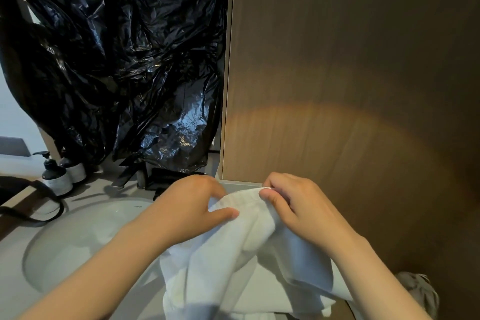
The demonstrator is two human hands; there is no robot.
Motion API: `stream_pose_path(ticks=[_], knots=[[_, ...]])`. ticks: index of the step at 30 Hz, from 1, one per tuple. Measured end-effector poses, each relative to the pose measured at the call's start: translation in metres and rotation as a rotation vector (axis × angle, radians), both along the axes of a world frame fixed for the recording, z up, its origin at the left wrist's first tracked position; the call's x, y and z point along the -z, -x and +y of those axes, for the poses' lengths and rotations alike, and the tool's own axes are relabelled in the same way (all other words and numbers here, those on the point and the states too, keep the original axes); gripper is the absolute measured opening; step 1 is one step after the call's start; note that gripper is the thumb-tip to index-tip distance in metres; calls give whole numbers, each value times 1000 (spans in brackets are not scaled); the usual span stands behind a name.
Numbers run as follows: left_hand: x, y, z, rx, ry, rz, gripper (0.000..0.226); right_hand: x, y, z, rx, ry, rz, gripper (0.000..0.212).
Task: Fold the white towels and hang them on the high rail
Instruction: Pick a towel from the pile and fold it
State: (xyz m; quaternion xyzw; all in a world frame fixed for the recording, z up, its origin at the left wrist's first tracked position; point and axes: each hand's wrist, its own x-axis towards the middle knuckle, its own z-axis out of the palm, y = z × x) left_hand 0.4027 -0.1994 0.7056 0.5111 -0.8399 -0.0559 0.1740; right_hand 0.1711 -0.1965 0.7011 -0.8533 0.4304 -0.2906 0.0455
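Two dark pump bottles [55, 176] stand far left on the surface [98, 187] beside the round basin [78, 236]; their contents cannot be told. In the near middle, the left hand [187, 205] and right hand [293, 205] each pinch the top hem of the white towel [246, 254]. The hem runs left to right and the cloth hangs crumpled toward the near edge.

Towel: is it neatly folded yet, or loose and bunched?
Loose, not neatly folded. The towel hangs bunched in uneven creases, its top edge pinched by the left hand and right hand.

Two hands [185, 206] [296, 205], one white towel [233, 267], two pump bottles [55, 176] [75, 169], one sink [78, 218].
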Motion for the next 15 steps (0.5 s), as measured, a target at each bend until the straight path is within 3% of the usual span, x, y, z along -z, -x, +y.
stream_pose_path(ticks=[3, 7, 12, 15], knots=[[13, -18, 2, -110, -195, -94, 46, 0, 2, 0, 22, 22, 10, 20], [26, -29, 9, -160, -522, 487, 62, 1, 0, 4, 9, 55, 48, 22], [38, -26, 11, -48, -413, 734, 49, 6, -4, 5, 5, 62, 37, 20], [39, -21, 12, -18, -350, 723, 17, 6, -6, 5, -4, 73, 35, 20]])
